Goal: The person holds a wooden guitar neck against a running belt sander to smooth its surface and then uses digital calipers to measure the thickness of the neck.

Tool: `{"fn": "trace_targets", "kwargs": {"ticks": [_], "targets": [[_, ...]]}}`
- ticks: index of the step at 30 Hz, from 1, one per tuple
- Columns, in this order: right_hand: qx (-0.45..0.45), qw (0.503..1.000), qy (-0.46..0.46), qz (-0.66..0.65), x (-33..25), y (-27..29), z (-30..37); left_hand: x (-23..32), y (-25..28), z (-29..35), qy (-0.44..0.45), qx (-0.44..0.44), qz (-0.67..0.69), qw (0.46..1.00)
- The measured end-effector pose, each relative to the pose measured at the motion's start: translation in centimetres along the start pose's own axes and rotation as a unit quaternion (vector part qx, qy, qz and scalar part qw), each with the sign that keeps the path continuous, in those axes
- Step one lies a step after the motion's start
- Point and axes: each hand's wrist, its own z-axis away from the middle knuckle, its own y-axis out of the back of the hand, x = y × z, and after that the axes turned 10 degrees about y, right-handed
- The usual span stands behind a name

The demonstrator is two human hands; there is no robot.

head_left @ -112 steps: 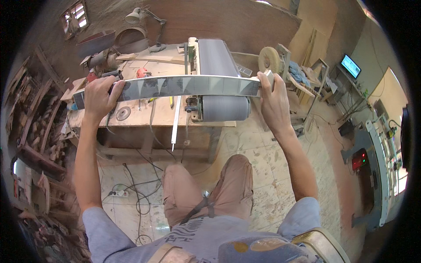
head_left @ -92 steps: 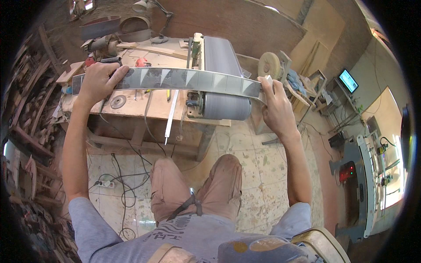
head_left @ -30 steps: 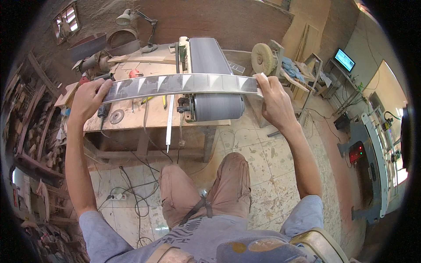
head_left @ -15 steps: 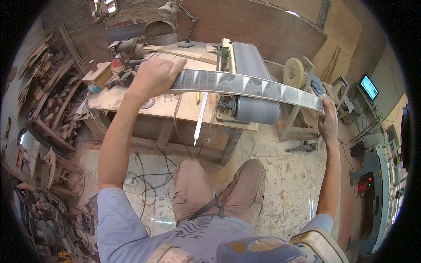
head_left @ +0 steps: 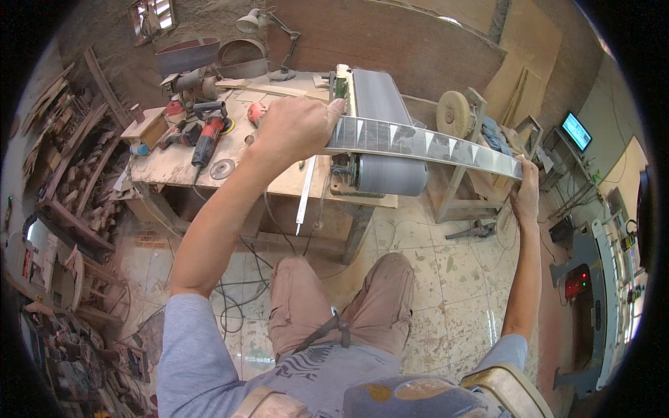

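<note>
A long guitar fretboard [head_left: 411, 143], dark with white triangular inlays and a pale lower edge, stretches between my two hands. My left hand [head_left: 296, 125] is closed around its left end and hides that end. My right hand [head_left: 526, 191] grips the narrower-looking right end, its fingers partly out of sight behind the board. The fretboard crosses in front of a belt sander [head_left: 380, 94], whose wide grey belt shows above it and whose front roller [head_left: 392, 174] shows below. Whether board and belt touch, I cannot tell.
A wooden workbench [head_left: 279, 182] carries a red-and-black angle grinder [head_left: 207, 139], a metal disc [head_left: 223, 168], a white ruler-like strip [head_left: 305, 198] and a desk lamp [head_left: 284, 42]. A buffing wheel [head_left: 454, 115] stands to the right. Cables [head_left: 233, 296] trail over the tiled floor.
My left hand and the board's left end have moved rightward, uncovering the angle grinder on the bench. My right hand keeps its hold in about the same place. The view has shifted slightly.
</note>
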Motion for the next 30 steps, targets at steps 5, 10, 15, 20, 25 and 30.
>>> {"fn": "trace_targets", "kwargs": {"ticks": [5, 10, 15, 20, 25, 30], "targets": [[0.0, 1.0, -0.013, -0.017, 0.9, 0.7, -0.3, 1.5, 0.1, -0.3, 0.046, 0.001, 0.057, 0.997], [0.014, 1.0, 0.012, 0.02, 0.9, 0.8, -0.3, 1.6, -0.8, -0.3, 0.065, 0.048, 0.076, 0.994], [0.039, 0.999, 0.006, 0.033, 1.5, 0.7, -0.3, 1.5, -1.7, -0.1, 0.058, 0.121, 0.074, 0.988], [0.069, 0.996, 0.021, 0.052, 2.6, 0.7, 0.1, 2.1, -1.4, 0.1, 0.063, 0.128, 0.049, 0.989], [0.082, 0.995, 0.006, 0.061, 2.6, 0.6, 0.5, 2.1, -1.5, 0.1, 0.038, 0.207, 0.05, 0.976], [0.051, 0.996, -0.017, 0.065, 2.3, 0.8, 0.9, 2.1, -1.1, 0.1, 0.048, 0.155, 0.079, 0.984]]}}
